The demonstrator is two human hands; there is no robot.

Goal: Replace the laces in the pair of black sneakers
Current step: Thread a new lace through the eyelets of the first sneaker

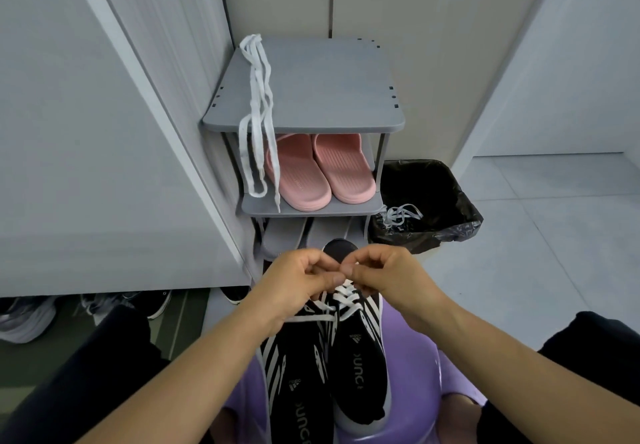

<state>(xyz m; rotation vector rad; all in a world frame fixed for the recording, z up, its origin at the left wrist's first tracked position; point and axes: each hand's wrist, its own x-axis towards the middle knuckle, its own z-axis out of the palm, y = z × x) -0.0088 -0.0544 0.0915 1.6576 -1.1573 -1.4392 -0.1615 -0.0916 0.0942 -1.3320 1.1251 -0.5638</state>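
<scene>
Grey shoe rack point(311, 97), tiered, standing against the wall; we place all else by it. Black sneakers point(360, 357), one pair, white-striped, lying side by side on a purple stool point(412, 391) directly before the rack's foot, heels toward the rack. White lace point(346, 300), threaded in crossings through the sneaker on the rack's right-hand side; one strand runs off sideways under the left wrist. Left hand point(304, 281), before the rack's lowest tier, fingers curled in, thumb and forefinger pinching the lace. Right hand point(384, 277), just beside it, likewise curled and pinching the same lace; we note the two hands' fingertips touching above the sneaker's tongue. Spare white laces point(258, 107), draped over the left of the rack's top shelf and hanging past the tier below. Pink slippers point(311, 170), one pair, on that second tier. Bin point(450, 201), black-lined, just right of the rack, with loose white laces point(401, 216) lying at the edge nearest the rack.
</scene>
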